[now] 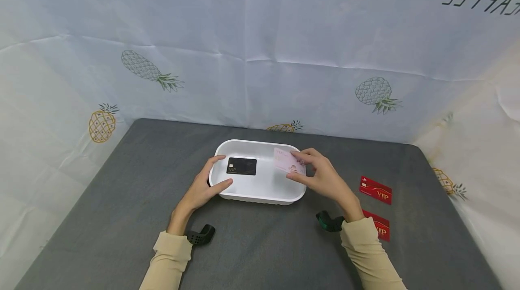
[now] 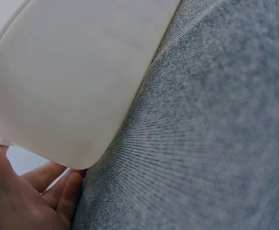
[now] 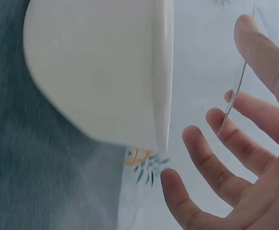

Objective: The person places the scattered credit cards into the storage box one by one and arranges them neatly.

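Note:
A white plastic basin [image 1: 260,191] with rounded corners stands on the grey table. My left hand [image 1: 205,186] grips its left end, thumb and index finger reaching over the rim; in the left wrist view the other fingers [image 2: 68,194] bend against the outer wall. A black VIP card [image 1: 241,166] with a gold chip lies flat inside, toward the left. Above the basin's right end, my right hand [image 1: 322,175] pinches a pale pink card [image 1: 284,160] between thumb and fingers. The right wrist view shows that card edge-on, held above rim level, with the lower fingers spread.
Two red VIP cards lie right of the basin: one farther back [image 1: 375,190], the other nearer [image 1: 379,227] and partly covered by the right forearm. Behind the table hangs a pale curtain [image 1: 260,91] with pineapple prints. Both wrists wear black camera bands.

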`<state>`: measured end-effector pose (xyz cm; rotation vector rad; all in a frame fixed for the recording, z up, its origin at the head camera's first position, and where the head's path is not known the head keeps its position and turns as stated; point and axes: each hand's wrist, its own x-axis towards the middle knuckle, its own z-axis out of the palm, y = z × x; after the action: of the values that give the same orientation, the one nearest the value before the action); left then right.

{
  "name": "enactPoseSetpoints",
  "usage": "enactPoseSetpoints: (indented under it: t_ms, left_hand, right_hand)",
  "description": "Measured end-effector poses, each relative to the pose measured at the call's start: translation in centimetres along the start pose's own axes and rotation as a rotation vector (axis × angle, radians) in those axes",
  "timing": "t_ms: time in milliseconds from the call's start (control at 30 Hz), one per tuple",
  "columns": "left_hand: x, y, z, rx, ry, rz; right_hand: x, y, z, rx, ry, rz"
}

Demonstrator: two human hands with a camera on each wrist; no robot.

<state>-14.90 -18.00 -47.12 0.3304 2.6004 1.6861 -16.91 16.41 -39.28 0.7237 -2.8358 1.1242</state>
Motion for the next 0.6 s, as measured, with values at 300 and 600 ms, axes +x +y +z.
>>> enactPoseSetpoints:
  t_ms: [300,600]
  left_hand:
    - [0.0,-0.1,0.0,-0.009,-0.003,0.003]
    - [0.0,-0.1,-0.1,-0.013,-0.003,0.011]
  right_hand:
    - [1.2,-1.2,1.6,0.019,-0.043,0.017]
    - [1.4,-0.9,2.6,-0.032,-0.04,0.038]
